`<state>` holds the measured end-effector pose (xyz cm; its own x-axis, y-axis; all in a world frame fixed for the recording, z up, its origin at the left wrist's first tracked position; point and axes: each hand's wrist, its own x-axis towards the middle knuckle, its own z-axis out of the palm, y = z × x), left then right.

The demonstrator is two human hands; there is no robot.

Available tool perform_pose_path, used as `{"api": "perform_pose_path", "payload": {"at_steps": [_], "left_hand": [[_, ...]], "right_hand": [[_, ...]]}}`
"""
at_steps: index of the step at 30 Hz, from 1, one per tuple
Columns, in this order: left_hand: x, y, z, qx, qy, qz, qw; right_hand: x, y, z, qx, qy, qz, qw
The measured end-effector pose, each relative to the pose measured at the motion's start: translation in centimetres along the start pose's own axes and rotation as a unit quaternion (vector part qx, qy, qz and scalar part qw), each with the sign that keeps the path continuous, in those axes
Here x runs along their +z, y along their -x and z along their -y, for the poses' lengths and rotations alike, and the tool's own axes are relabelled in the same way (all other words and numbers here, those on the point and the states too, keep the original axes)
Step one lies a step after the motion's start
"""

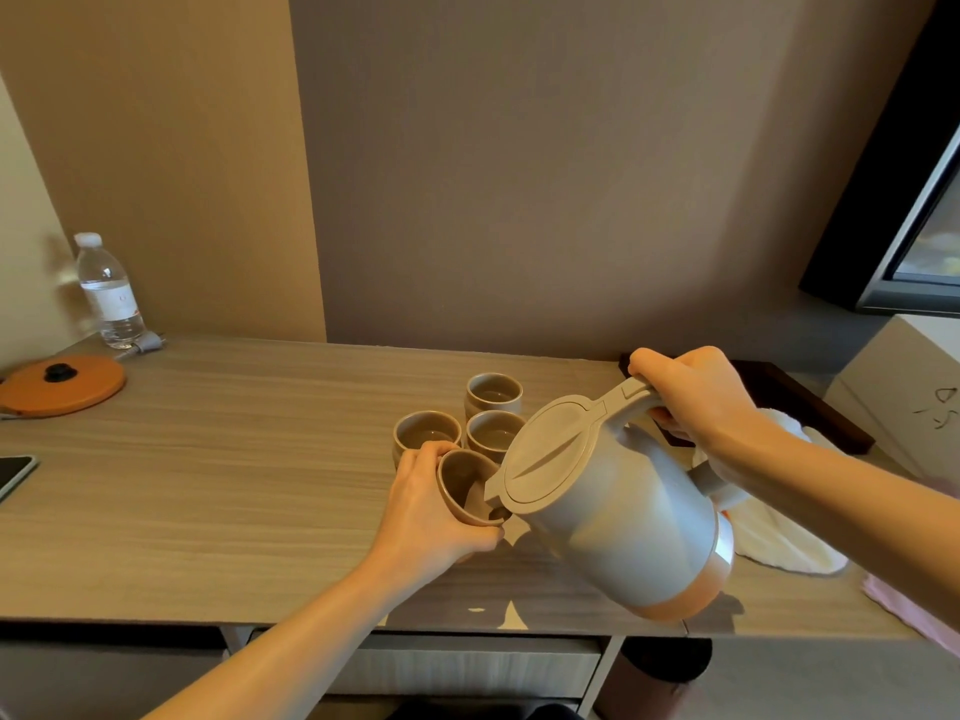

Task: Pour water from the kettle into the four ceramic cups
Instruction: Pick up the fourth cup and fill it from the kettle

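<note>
Kettle [618, 506], grey with a flat lid and an orange band at its base, hangs tilted above the surface [218, 491], spout dipping right at the rim of the tilted cup [467, 488]. Right hand [696, 394] has its fingers wrapped tight round the handle, thumb on top, forearm coming in from the right. Left hand [431, 506] cradles that tilted cup, fingers curled closed around its wall. Four brown ceramic cups in all: one held, three standing upright in a close cluster just behind it [493, 392]. One water bottle [110, 293] stands far left, one orange kettle base [62, 384] near it.
</note>
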<state>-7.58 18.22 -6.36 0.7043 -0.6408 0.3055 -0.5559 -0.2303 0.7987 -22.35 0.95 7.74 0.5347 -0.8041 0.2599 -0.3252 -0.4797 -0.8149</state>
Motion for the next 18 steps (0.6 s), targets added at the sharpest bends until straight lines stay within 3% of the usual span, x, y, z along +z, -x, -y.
{"api": "perform_pose_path", "payload": {"at_steps": [18], "left_hand": [[0.3,0.3,0.9,-0.011,0.006,0.006,1.0]], "right_hand": [[1.1,-0.5,-0.1,-0.033,0.079,-0.001,0.996]]}}
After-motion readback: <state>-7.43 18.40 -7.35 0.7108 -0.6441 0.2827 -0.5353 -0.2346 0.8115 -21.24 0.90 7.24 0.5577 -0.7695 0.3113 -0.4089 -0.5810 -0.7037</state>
